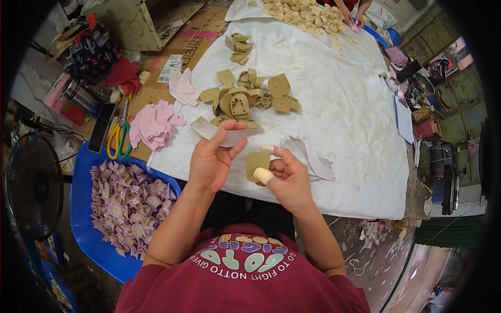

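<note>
Left of the white sheet (334, 120) I see a blue tray (83, 208) of purple pieces (128, 206), then scissors (119, 136) and pink cutouts (152, 125) at the sheet's left edge. Over its near edge, my left hand (210, 161) pinches a grey backing strip (229, 136) between thumb and fingers, while my right hand (289, 180), thumb taped, pinches a tan piece (255, 163). In my judgement, peel at a low angle, grip the piece by its edges, and keep it clear of the tan pile (250, 96) farther up the sheet.

Left hand (210, 159) pinching, right hand (287, 177) gripping, forearms converging
</note>
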The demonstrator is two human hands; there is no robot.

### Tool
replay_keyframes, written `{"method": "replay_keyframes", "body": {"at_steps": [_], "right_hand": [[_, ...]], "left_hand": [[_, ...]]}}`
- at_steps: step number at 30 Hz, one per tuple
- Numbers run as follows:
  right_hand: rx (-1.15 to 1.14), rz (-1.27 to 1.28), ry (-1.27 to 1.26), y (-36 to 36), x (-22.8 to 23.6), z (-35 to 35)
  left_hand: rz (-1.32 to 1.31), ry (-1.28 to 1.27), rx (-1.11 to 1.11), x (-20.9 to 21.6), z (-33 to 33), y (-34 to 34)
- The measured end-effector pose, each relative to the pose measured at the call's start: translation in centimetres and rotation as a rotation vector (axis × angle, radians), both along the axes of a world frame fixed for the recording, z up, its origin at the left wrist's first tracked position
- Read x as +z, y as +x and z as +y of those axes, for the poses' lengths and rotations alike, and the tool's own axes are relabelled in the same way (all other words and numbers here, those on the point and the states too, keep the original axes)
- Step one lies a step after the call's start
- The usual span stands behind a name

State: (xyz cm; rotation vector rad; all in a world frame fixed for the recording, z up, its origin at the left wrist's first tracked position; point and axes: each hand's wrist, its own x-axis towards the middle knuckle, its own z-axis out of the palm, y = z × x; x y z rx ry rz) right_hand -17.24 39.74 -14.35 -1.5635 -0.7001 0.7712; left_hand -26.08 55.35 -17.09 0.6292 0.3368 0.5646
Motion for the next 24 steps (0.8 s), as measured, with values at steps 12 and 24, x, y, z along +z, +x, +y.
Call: {"method": "replay_keyframes", "body": {"at_steps": [12,24], "right_hand": [[-0.212,0.266,0.42,1.5,1.5,0.0],[-0.055,-0.744,0.464,-0.4,2.0,0.2]], "left_hand": [[0.103,-0.02,-0.128,3.0,-2.4,-1.7],[0.092,-0.002,-0.143,5.0,-3.3,-2.5]]}}
